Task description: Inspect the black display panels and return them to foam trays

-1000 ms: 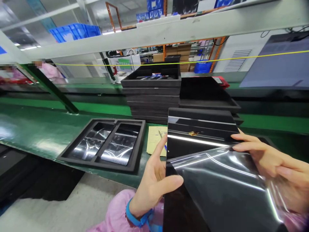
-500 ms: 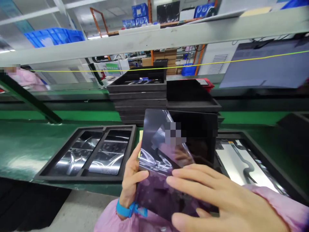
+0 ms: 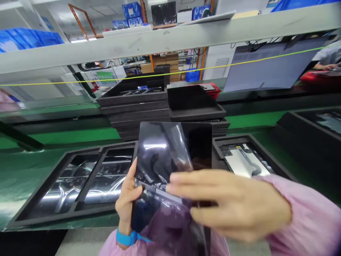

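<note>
My left hand (image 3: 128, 199), in a blue wrist strap (image 3: 126, 238), is closed on the left edge of a dark, glossy screen panel (image 3: 199, 145), thumb on the front. The panel is tilted up towards me. A clear film (image 3: 157, 151) covers its left and middle part, slanting across the face, with creases near my fingers. Over the panel's lower right lies my right hand (image 3: 229, 204), fingers stretched out and slightly blurred, with the fingertips at the film. Whether they press on it or hover just above, I cannot tell.
Left on the green bench (image 3: 16, 174), a black two-compartment tray (image 3: 71, 209) holds glossy panels. On the right, another tray (image 3: 266, 151) holds a silver-backed screen with a ribbon cable. Behind stand stacked black trays (image 3: 141, 106). A beam (image 3: 160, 41) and yellow cord (image 3: 87, 81) cross above.
My right hand has turned more sideways, and its fingers have shifted on the panel's face. The film lies straighter over the panel. The view has swung to the right.
</note>
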`<state>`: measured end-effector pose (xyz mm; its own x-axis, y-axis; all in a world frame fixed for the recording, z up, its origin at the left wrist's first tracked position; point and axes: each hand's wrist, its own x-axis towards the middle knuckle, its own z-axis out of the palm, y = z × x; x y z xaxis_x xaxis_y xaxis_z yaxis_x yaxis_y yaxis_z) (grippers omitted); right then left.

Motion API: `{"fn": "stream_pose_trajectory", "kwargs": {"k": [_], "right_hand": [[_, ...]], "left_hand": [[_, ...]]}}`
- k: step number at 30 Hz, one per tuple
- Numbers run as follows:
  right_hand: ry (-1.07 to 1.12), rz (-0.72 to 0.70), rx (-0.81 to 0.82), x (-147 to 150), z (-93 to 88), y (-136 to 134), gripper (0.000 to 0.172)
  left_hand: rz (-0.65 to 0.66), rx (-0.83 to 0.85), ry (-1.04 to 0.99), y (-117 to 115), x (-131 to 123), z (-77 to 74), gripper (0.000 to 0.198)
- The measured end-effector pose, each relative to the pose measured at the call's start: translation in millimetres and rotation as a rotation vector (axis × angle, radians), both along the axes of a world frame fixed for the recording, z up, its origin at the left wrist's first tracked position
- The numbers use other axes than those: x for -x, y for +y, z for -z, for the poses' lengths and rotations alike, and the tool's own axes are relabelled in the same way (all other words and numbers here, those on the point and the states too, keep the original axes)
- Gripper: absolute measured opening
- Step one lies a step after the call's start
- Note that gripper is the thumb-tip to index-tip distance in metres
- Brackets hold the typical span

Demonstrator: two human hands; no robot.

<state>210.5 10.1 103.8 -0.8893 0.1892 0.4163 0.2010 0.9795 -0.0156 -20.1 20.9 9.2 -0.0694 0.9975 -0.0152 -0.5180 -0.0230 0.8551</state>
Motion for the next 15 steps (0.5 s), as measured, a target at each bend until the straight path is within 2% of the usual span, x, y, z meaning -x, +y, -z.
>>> {"fn": "stream_pose_trajectory", "kwargs": {"k": [3, 4, 6, 10, 13, 15], "right_hand": [[0.317, 0.239, -0.103, -5, 3.6, 25, 0.023], [0.438, 0.332, -0.099, -4, 5.8, 32, 0.024], [0.668, 0.463, 0.021, -1, 10.3, 45, 0.027], [0.955, 0.467, 0.321, 4, 17.1, 60, 0.03], [1.015, 0.439, 0.376, 2, 19.7, 64, 0.029], [1.017, 0.442, 0.385, 0, 20.7, 64, 0.029]], "left_hand": [[-0.023, -0.068, 0.104, 13, -9, -7.2, 0.04], [-0.055, -0.08, 0.154, 17, -11, -8.9, 0.039], [-0.109, -0.067, 0.209, 23, -16, -11.5, 0.04], [-0.112, -0.109, 0.186, 30, -20, -15.7, 0.037], [-0.105, -0.208, 0.229, 33, -21, -17.4, 0.035], [-0.08, -0.206, 0.206, 34, -21, -17.2, 0.037]]}}
